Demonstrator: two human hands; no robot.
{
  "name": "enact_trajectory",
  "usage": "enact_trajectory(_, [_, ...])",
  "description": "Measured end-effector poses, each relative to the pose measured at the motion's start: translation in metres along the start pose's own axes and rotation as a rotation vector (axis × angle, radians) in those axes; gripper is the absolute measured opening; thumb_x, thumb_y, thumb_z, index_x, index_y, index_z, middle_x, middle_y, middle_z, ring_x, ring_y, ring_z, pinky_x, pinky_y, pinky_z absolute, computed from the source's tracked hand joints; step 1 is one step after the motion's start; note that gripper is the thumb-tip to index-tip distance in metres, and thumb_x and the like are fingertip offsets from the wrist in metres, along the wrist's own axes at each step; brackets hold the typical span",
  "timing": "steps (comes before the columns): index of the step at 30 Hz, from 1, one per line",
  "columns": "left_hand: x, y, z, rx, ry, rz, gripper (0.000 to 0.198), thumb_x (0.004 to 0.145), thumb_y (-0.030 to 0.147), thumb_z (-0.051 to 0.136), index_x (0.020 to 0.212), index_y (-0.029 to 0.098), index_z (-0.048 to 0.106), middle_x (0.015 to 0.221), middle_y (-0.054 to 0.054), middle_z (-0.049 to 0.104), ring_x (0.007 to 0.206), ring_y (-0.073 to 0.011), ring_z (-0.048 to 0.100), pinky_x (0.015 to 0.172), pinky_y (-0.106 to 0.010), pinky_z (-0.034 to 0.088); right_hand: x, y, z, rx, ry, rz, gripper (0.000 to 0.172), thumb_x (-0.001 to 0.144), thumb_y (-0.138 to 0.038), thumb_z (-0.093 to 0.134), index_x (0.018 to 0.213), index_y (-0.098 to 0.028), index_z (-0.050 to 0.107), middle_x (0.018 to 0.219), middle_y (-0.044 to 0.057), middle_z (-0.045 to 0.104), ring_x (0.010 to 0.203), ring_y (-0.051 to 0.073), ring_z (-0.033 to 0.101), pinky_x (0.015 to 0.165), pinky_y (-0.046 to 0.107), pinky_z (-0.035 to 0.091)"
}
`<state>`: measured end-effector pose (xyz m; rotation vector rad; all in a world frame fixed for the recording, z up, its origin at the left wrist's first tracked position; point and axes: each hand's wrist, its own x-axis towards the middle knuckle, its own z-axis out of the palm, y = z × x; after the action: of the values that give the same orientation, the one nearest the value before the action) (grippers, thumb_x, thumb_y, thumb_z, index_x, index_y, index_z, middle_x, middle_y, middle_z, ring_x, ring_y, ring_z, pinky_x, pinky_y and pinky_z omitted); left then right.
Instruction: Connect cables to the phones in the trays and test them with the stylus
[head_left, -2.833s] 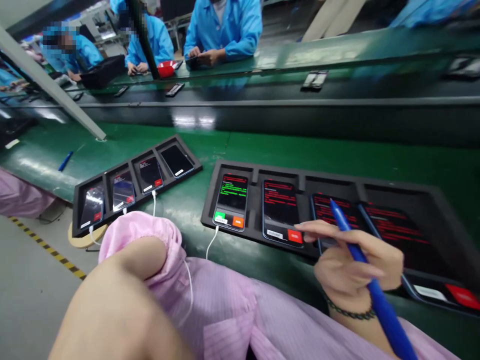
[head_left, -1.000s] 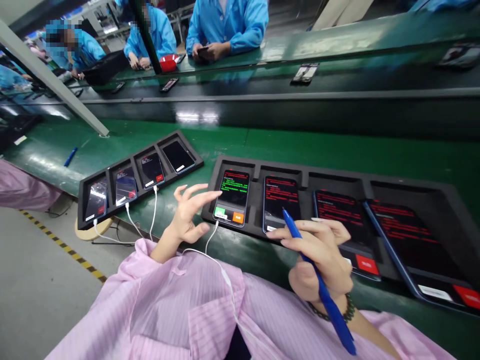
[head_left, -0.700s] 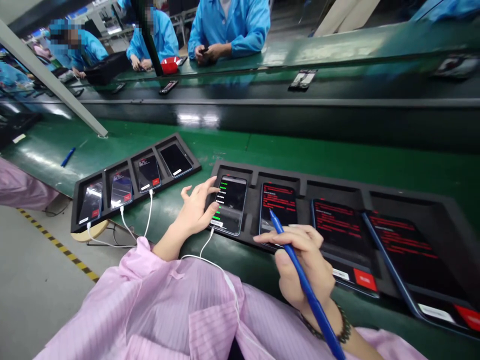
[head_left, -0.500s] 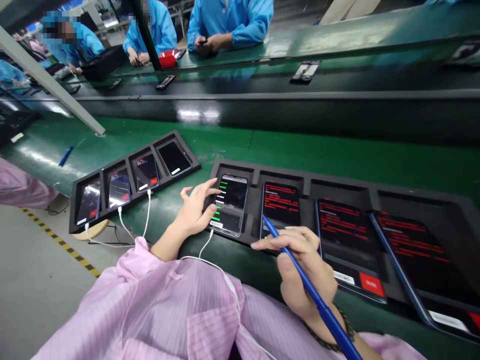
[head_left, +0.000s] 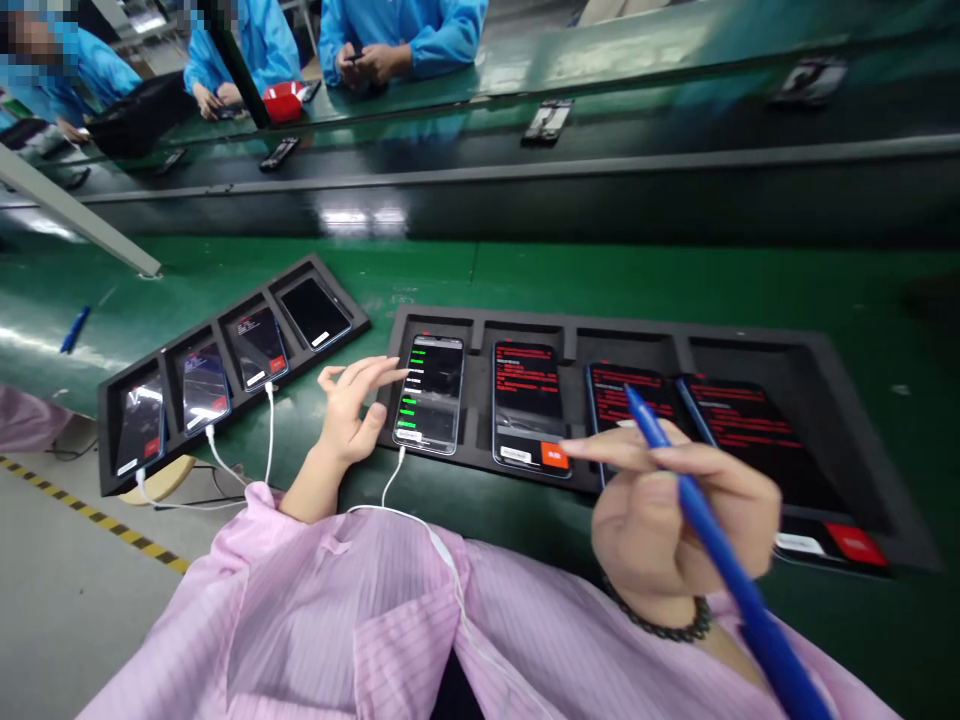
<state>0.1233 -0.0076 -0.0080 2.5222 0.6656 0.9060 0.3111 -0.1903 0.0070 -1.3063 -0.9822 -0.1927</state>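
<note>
My right hand (head_left: 682,500) grips a blue pen (head_left: 705,540), its index finger stretched to the red on-screen button of a smartphone (head_left: 526,400) with red text. The fingertip appears to be at the button; I cannot tell if it presses. Behind that hand, another smartphone (head_left: 630,385) is partly hidden. My left hand (head_left: 356,405) is open, fingers spread at the left edge of a smartphone (head_left: 431,390) with green and white lines, a white cable (head_left: 396,475) plugged into its lower end. These phones lie in a black compartment tray (head_left: 480,420).
A second black tray (head_left: 292,375) at left holds several phones, some with white cables. A tilted phone (head_left: 750,440) lies in the right end. Beyond the green bench (head_left: 525,270) runs a belt with phone parts (head_left: 549,121). Co-workers in blue (head_left: 405,40) sit across. A blue pen (head_left: 75,330) lies far left.
My right hand has shifted right, with its index finger now at the red button. The left hand has drawn slightly off its phone's screen. The view has turned a little.
</note>
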Motion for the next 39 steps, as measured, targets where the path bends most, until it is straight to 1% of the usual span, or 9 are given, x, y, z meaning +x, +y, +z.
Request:
enact_trajectory(3, [0.001,0.0,0.001,0.011,0.008,0.031,0.059,0.099,0.059,0.02,0.128,0.023,0.056,0.106,-0.008,0.077,0.113,-0.0273,0.061,0.093,-0.046,0.025,0.006,0.004,-0.006,0.058,0.222,0.032,0.014,0.095,-0.03,0.056,0.104,-0.025,0.065,0.066,-0.001,0.069,0.054,0.021,0.064,0.066,0.043,0.052])
enact_trajectory(7, [0.001,0.001,0.004,0.034,0.007,0.05,0.061,0.098,0.06,0.018,0.118,0.023,0.062,0.097,-0.007,0.078,0.107,-0.0277,0.063,0.091,-0.046,0.026,0.007,0.009,-0.013,0.064,0.235,0.109,0.02,0.09,-0.043,0.065,0.088,-0.023,0.07,0.066,0.0,0.066,0.047,0.018,0.062,0.044,0.034,0.047])
enact_trajectory(10, [0.001,0.003,0.006,0.022,0.042,0.078,0.059,0.099,0.058,0.019,0.11,0.023,0.065,0.084,-0.006,0.077,0.093,-0.0268,0.065,0.087,-0.046,0.027,0.002,0.002,-0.002,0.15,0.086,0.277,0.027,0.086,-0.044,0.07,0.074,-0.021,0.062,0.056,-0.003,0.062,0.039,0.013,0.056,0.037,0.026,0.042])
enact_trajectory(15, [-0.002,0.002,0.011,0.011,0.111,0.105,0.061,0.098,0.057,0.019,0.086,0.023,0.068,0.057,-0.002,0.065,0.065,-0.0223,0.058,0.08,-0.045,0.028,-0.016,-0.016,0.042,0.293,-0.362,0.569,0.037,0.092,-0.043,0.06,0.066,-0.022,0.046,0.047,-0.006,0.056,0.034,0.008,0.045,0.034,0.02,0.035])
enact_trajectory(17, [-0.002,0.002,0.013,0.016,0.101,0.1,0.064,0.098,0.057,0.017,0.079,0.023,0.068,0.054,-0.002,0.061,0.059,-0.0207,0.054,0.078,-0.046,0.029,-0.024,-0.016,0.056,0.219,-0.43,0.51,0.037,0.094,-0.041,0.057,0.064,-0.022,0.046,0.049,-0.006,0.054,0.039,0.008,0.048,0.041,0.022,0.04])
enact_trajectory(20, [-0.003,0.001,0.015,0.002,0.063,0.12,0.065,0.099,0.055,0.016,0.072,0.023,0.066,0.054,-0.002,0.061,0.054,-0.0186,0.051,0.076,-0.045,0.03,-0.032,-0.008,0.066,0.05,-0.388,0.346,0.035,0.094,-0.034,0.055,0.063,-0.022,0.045,0.05,-0.006,0.05,0.043,0.008,0.049,0.046,0.023,0.041])
enact_trajectory(24, [-0.003,0.0,0.017,-0.034,-0.03,0.167,0.064,0.1,0.052,0.015,0.068,0.022,0.062,0.055,-0.002,0.062,0.05,-0.0168,0.049,0.072,-0.044,0.032,-0.038,0.001,0.068,-0.07,-0.298,0.247,0.033,0.094,-0.026,0.053,0.063,-0.022,0.043,0.052,-0.007,0.045,0.044,0.009,0.046,0.047,0.024,0.039])
enact_trajectory(29, [-0.004,-0.002,0.019,-0.048,-0.134,0.183,0.067,0.1,0.052,0.009,0.067,0.023,0.059,0.057,-0.003,0.064,0.049,-0.0164,0.047,0.07,-0.043,0.033,-0.042,0.005,0.068,-0.13,-0.331,0.197,0.032,0.093,-0.024,0.055,0.064,-0.022,0.044,0.053,-0.007,0.045,0.044,0.009,0.046,0.046,0.024,0.038])
enact_trajectory(39, [-0.005,-0.004,0.026,-0.051,0.078,0.372,0.05,0.104,0.036,0.025,0.07,0.019,0.058,0.051,0.001,0.056,0.046,-0.0129,0.042,0.067,-0.036,0.034,-0.04,0.003,0.067,-0.201,-0.401,0.195,0.034,0.094,-0.025,0.055,0.062,-0.021,0.044,0.051,-0.007,0.046,0.043,0.008,0.046,0.046,0.023,0.038])
